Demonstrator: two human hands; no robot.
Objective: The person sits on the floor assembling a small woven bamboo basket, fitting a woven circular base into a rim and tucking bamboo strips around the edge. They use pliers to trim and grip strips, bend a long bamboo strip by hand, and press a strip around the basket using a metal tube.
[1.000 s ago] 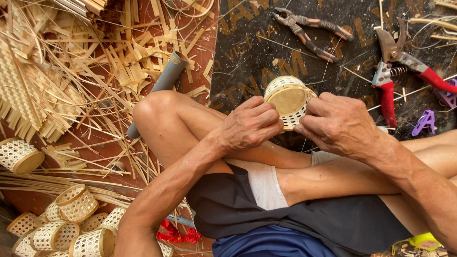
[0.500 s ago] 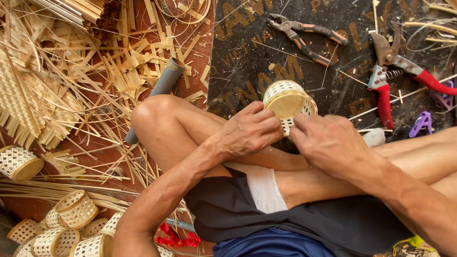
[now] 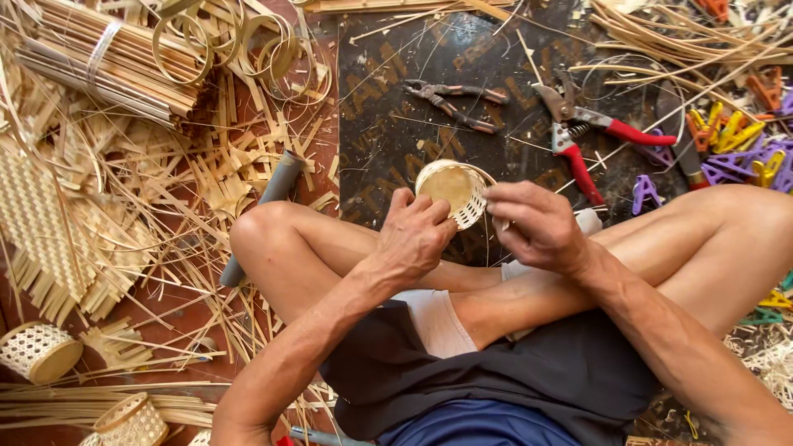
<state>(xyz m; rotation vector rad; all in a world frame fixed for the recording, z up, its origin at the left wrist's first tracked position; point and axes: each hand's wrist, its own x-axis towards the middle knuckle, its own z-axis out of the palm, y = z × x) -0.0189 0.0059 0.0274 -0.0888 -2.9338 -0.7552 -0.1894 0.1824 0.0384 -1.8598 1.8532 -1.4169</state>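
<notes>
Head view: left hand (image 3: 413, 239) and right hand (image 3: 533, 227) pinch small woven basket (image 3: 453, 192) (between them).

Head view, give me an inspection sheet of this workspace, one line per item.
Surface: dark mat on a reddish floor, person sitting cross-legged on it.
Job's things: small woven basket, held on its side, open mouth facing the camera.
Clutter: pliers, red-handled pruners, coloured clips, grey tube, bamboo strips, a tied stick bundle, strip hoops, finished baskets at lower left.
Grippers: left hand grips the basket's side; right hand pinches at its rim.
Cables: nothing seen.
Surroundings: loose strips at upper right.
</notes>
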